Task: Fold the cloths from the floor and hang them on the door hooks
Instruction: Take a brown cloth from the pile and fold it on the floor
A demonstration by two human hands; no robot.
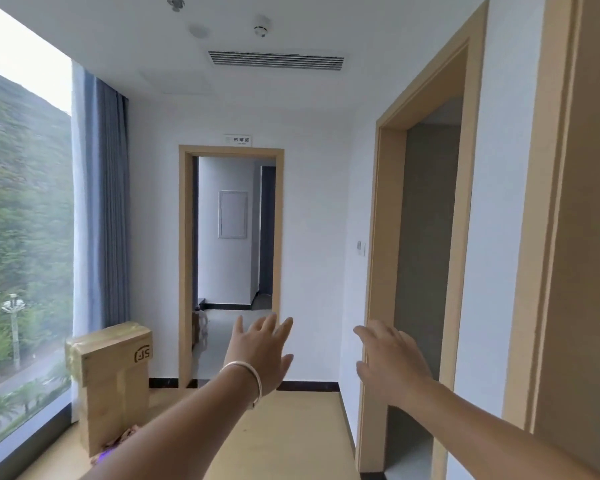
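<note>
— Two bare hands reach forward in the lower middle of the frame. The left hand (262, 353) has its fingers spread wide and grips nothing; a thin, smooth metal bangle (248, 377) rings its wrist. The right hand (392, 362) is spread the same way, palm down, empty.

— And the cloths?

— I cannot see any cloth, nor any door hooks. Something small and crumpled shows at the foot of the cardboard box (113, 382), lower left, but it is too blurred to tell what it is.

— What is that box like?

— Tall, blocky, brown, with glossy tape over its top and a printed logo on one face. It stands on the pale wood-look floor (291, 431) beside the big window (21, 237).

— The room?

— White matte walls, a white ceiling with a slatted vent (276, 60) at upper centre. Blue-grey pleated curtains (110, 209) hang at the window's edge. A light wooden door frame (186, 265) stands open at centre onto a further room; another wooden doorway (426, 237) opens at right, dim inside.
</note>
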